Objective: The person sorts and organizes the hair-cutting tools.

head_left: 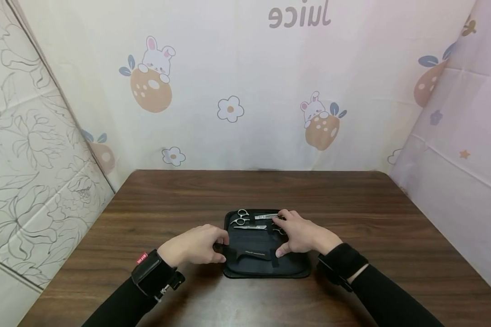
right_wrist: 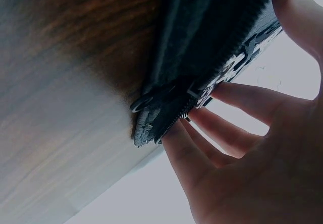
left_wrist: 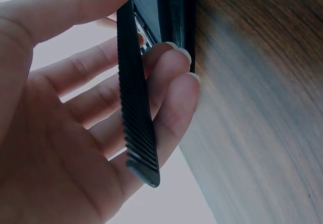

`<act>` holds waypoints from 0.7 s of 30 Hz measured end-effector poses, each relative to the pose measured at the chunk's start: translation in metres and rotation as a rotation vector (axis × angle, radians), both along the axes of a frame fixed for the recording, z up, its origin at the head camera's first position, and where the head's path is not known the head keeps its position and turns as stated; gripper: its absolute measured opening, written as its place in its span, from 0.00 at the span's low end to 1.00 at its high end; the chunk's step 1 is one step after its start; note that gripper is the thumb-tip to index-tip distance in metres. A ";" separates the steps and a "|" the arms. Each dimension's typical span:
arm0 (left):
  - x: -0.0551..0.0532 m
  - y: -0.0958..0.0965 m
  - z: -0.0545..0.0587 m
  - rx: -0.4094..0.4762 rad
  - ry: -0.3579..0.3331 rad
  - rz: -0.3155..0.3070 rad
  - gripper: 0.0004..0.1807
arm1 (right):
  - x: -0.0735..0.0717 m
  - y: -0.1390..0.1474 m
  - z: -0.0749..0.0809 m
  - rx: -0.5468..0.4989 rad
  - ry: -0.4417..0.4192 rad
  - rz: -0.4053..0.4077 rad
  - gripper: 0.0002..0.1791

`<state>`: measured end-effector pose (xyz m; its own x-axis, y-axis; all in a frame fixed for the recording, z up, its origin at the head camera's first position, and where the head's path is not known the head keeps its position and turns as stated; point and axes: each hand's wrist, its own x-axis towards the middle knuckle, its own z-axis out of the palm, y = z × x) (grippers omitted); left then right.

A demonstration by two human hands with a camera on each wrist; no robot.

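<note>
- Black sleeves (head_left: 118, 299) at seven and five o'clock!
- Left hand (head_left: 194, 245) pinches the ribbed, comb-like tool (left_wrist: 135, 93).
- Right hand (head_left: 304, 235), fingers spread, touches the zip case (head_left: 251, 269).
- Silver scissors (head_left: 250, 227) toward its twelve.

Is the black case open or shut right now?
Open: in the head view, the black case lies inner side up, with scissors exposed on it.

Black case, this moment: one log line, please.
left hand: holds black ribbed tool | right hand: touches black case | silver scissors: in case
</note>
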<state>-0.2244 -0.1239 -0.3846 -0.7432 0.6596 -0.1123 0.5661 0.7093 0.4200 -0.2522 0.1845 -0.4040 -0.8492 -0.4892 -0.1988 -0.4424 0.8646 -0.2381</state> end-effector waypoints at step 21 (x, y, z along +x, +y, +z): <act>0.001 0.012 -0.005 -0.060 0.085 0.016 0.14 | -0.001 0.001 -0.002 0.013 0.007 0.009 0.54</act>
<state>-0.2236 -0.1120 -0.3895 -0.7623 0.6413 -0.0870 0.5862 0.7412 0.3271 -0.2535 0.1859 -0.4064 -0.8460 -0.4948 -0.1986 -0.4523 0.8633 -0.2239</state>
